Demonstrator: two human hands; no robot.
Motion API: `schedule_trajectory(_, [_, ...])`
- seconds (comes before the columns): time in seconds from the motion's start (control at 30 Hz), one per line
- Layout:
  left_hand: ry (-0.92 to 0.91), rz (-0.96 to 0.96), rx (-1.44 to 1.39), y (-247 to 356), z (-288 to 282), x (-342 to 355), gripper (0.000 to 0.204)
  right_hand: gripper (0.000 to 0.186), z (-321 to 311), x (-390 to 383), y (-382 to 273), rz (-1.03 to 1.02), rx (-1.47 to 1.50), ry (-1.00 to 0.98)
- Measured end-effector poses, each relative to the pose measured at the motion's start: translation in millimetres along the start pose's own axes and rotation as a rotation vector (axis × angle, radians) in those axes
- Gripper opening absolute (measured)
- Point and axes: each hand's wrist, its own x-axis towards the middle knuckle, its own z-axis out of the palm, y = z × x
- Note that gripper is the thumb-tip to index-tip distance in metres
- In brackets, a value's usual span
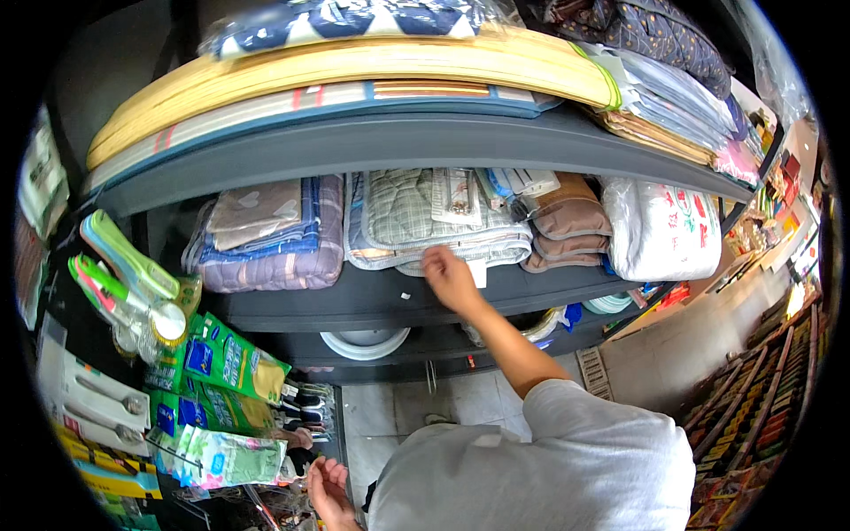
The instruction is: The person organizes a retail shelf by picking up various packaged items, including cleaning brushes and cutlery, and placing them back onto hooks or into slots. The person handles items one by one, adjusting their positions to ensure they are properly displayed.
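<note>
My right hand [450, 281] reaches up to the middle shelf, at the front edge of a folded grey checked quilted pad [403, 208]. Its fingers are bent and blurred; whether they grip the edge or only touch it I cannot tell. Just right of them a white tag [479, 273] hangs from the stack. On top of the pad lies a small clear packet [457, 196]. Low at the left, my left hand [328, 489] is held near my body, holding nothing, its fingers loosely curved and apart, beside a hanging pale green and pink packet [232, 456].
Folded purple-blue bedding [274, 265] sits left of the pad; brown folded padding [571, 221] and a white bagged bundle [664, 232] sit right. Rolled bamboo mats [354, 66] lie on the upper shelf. White basins [365, 343] stand below. Green packets [235, 363] and brushes [128, 257] hang left.
</note>
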Motion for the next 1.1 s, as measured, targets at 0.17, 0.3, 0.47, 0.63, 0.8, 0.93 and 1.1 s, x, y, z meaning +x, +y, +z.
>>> schedule_trajectory(0.17, [-0.026,-0.005,0.063,-4,39,9,0.034,0.041,-60,51,46,0.171,-0.282,0.291])
schedule_trajectory(0.3, [-0.027,-0.023,0.096,-14,56,22,0.033,0.08,-66,88,63,0.505,-0.478,0.137])
schedule_trajectory(0.47, [-0.113,-0.073,0.068,-34,92,28,0.032,0.074,-57,117,83,0.607,-0.48,0.138])
schedule_trajectory(0.63, [-0.143,-0.119,0.023,-56,122,35,0.029,0.044,-52,104,86,0.517,0.486,-0.059])
schedule_trajectory(0.8, [-0.172,-0.167,0.075,-69,147,45,0.03,0.041,-61,80,66,0.73,0.957,-0.063])
schedule_trajectory(0.93, [-0.138,-0.161,0.082,-81,154,44,0.029,0.045,-53,46,66,0.695,1.052,-0.385])
schedule_trajectory(1.1, [-0.169,-0.112,0.171,-60,169,41,0.037,0.066,-38,-18,58,0.502,0.872,-0.838])
